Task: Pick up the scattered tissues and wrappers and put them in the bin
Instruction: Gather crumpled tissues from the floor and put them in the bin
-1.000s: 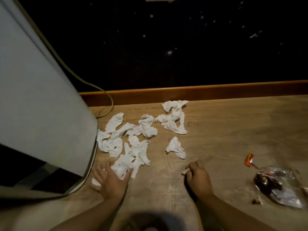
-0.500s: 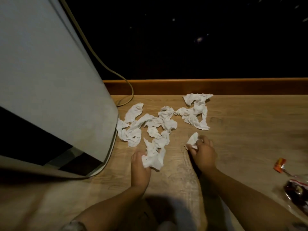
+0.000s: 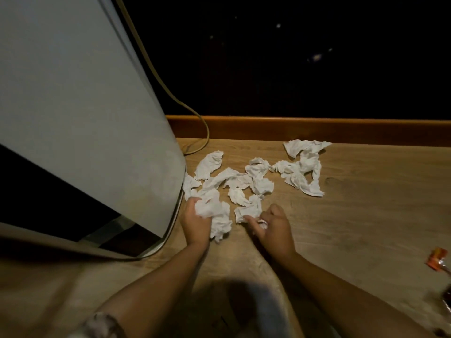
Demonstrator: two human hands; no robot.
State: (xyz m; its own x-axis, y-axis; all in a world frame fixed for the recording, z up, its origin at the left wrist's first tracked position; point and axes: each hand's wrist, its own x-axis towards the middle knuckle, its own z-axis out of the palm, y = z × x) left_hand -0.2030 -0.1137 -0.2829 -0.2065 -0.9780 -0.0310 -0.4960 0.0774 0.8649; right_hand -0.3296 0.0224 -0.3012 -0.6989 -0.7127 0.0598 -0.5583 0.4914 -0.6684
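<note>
The tissues point(image 3: 258, 176) lie crumpled on the wooden floor point(image 3: 366, 215), spread in a loose band from the base of the bin point(image 3: 85, 118) rightward toward the skirting point(image 3: 317, 129). Most lie just beyond both hands; the farthest cluster point(image 3: 302, 167) sits well apart from the hands, near the skirting.

Left hand point(image 3: 197, 223): fingers curled around a wad point(image 3: 214, 215) of tissue, which bulges out past the fingers on the right side and hangs toward the floor. The hand is just beside the bin's lower rim.

Right hand point(image 3: 273, 228): fingers curled, pinching a small tissue scrap point(image 3: 262, 223) against the palm. Its fingertips touch the near edge of another crumpled piece point(image 3: 249, 211). Whether that piece is also gripped cannot be told.

The two hands are near each other, apart, with bare floor between the wrists.

An orange wrapper point(image 3: 436, 261) lies at the right frame edge, well apart from the right hand. A dark wrapper point(image 3: 447, 301) below it is cut off by the frame.

Edges: the bin stands tilted in view at left, its grey side wall filling the upper left. A cable point(image 3: 185, 106) runs down along the bin to the floor near the skirting. The skirting bounds the floor at the far side, with a dark wall point(image 3: 292, 57) above it. Bare floor extends to the right of the right hand as far as the wrappers.
</note>
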